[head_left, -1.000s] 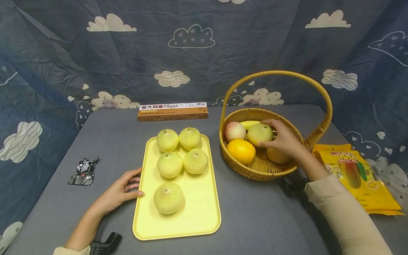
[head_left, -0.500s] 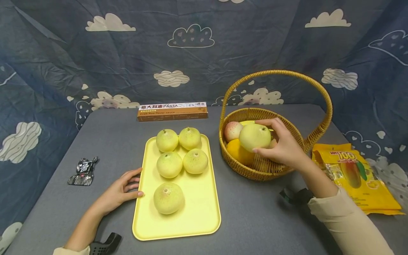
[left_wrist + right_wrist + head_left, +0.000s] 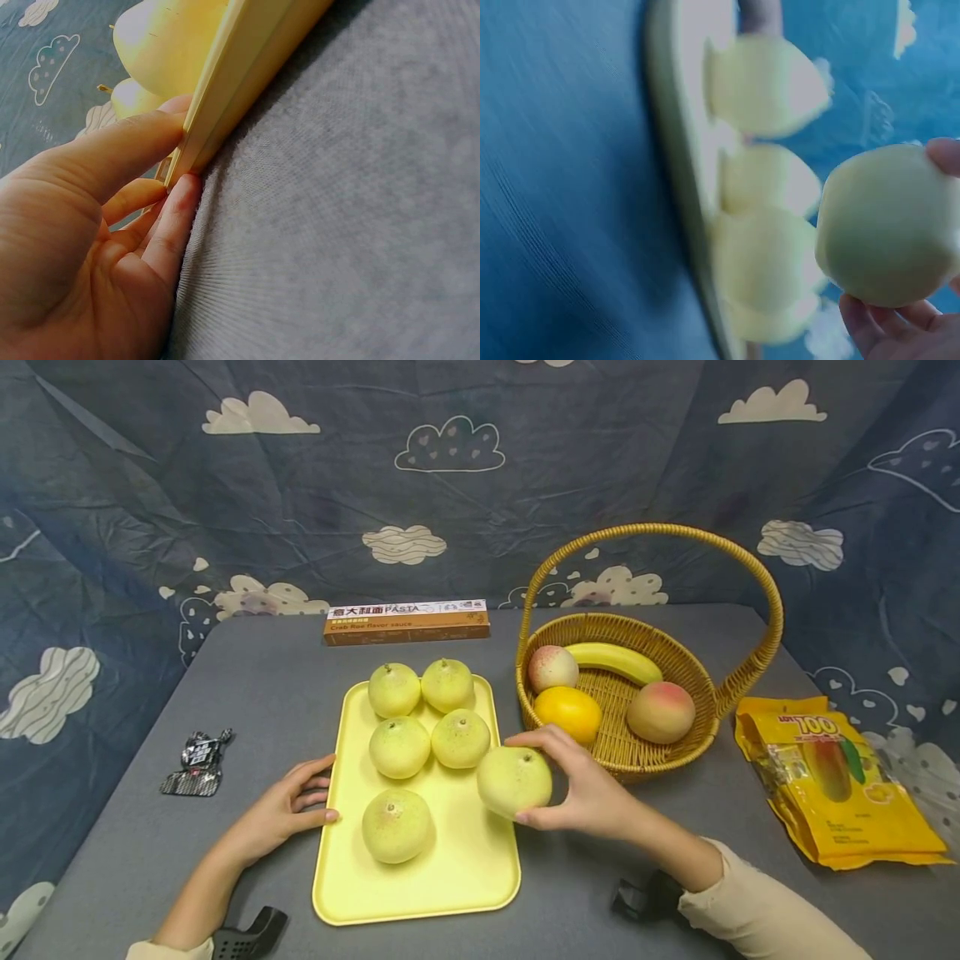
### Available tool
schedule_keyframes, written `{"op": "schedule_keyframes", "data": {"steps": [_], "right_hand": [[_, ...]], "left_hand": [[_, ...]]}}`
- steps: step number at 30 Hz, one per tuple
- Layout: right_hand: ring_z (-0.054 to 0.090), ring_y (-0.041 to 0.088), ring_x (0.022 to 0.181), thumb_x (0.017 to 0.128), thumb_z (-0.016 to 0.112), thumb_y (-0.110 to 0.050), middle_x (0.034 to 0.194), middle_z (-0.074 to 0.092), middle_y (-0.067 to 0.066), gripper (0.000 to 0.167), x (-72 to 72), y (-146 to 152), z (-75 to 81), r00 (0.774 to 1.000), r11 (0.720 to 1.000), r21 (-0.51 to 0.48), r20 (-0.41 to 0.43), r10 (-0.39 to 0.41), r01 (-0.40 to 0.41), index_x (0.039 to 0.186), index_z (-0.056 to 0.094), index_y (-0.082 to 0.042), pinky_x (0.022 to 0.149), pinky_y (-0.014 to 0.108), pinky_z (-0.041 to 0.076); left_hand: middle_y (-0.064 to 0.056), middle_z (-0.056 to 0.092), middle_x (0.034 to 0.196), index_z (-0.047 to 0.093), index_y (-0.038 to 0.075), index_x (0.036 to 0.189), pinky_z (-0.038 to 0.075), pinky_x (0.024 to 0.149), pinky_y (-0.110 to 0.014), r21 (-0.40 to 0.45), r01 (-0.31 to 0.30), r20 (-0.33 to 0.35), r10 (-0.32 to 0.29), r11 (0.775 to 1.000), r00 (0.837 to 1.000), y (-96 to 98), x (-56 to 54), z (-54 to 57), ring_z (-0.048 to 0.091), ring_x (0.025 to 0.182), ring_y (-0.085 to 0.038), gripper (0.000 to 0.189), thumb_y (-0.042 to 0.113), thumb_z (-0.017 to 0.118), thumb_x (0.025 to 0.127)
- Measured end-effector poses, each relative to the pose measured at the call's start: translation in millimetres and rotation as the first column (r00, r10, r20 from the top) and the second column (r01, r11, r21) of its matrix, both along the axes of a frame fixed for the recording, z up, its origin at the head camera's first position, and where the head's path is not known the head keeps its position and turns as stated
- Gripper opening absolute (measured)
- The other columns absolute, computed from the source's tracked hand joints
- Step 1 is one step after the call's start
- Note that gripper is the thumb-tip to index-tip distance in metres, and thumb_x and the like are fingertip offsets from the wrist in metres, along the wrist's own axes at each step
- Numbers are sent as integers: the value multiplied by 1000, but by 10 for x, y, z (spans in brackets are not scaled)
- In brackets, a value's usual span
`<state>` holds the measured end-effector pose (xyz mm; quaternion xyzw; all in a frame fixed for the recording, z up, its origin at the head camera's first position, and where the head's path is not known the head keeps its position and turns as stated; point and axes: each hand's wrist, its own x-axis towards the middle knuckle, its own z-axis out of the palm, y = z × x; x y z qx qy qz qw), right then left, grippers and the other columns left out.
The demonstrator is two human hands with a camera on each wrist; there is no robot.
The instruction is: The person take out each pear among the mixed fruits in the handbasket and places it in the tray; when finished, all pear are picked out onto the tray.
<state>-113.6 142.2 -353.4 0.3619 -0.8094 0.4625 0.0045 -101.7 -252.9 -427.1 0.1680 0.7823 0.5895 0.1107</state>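
Observation:
In the head view, my right hand [image 3: 581,789] grips a pale green pear [image 3: 513,781] over the right rim of the yellow tray [image 3: 465,885]. The right wrist view has this pear [image 3: 889,229] between the thumb and the fingers. Several similar pears rest on the tray, one [image 3: 397,827] nearer the front and the others grouped towards the back. My left hand [image 3: 281,814] lies at the tray's left edge, thumb tip on the rim. The left wrist view brings the left hand's other fingers [image 3: 172,225] up against the tray's outer side, fairly straight.
A wicker basket [image 3: 600,770] with a tall handle stands right of the tray, holding a banana [image 3: 615,662], two peaches [image 3: 662,713] and a yellow mango-like fruit [image 3: 568,714]. Around lie a pasta box [image 3: 407,624], yellow snack bag [image 3: 840,781] and black wrapped candies [image 3: 198,764].
My right hand has lifted the pear out of the basket and carried it left and towards me, to the tray's right side. The left hand has stayed at the tray edge.

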Motion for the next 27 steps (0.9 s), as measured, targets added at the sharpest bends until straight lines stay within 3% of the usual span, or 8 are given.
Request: {"op": "schedule_keyframes", "data": {"steps": [3,8,14,27], "right_hand": [[46,14,101,63,81,-25,113,48,-5,68,36,-108,-180,1000,999,36,-5,21,-21,123,50,-16,89,32,43],[47,12,99,65,80,-25,110,46,-6,66,98,-258,-360,998,997,71,59,20,-24,123,49,-17,87,32,44],[45,13,100,64,81,-24,112,44,-4,70,131,-377,-444,998,996,86,67,13,-18,125,48,-15,88,34,44],[42,17,112,65,80,-27,124,42,0,74,201,-481,-537,999,999,16,37,30,-30,129,44,-17,98,41,38]], "left_hand": [[-25,29,128,24,-8,137,44,89,-17,0,-1,-5,1,1000,1000,-2,-5,-8,46,105,-6,76,3,69,77],[-27,29,127,24,-9,137,44,89,-18,3,4,-13,-4,1000,1000,11,2,2,46,106,-8,75,2,68,78],[-27,29,128,24,-8,137,44,89,-19,-1,0,-2,0,1000,1000,31,10,27,46,106,-11,74,2,68,79],[-24,30,127,25,-8,137,45,87,-17,-9,-15,-5,15,1000,1000,15,23,43,46,105,-10,75,3,69,78]]}}
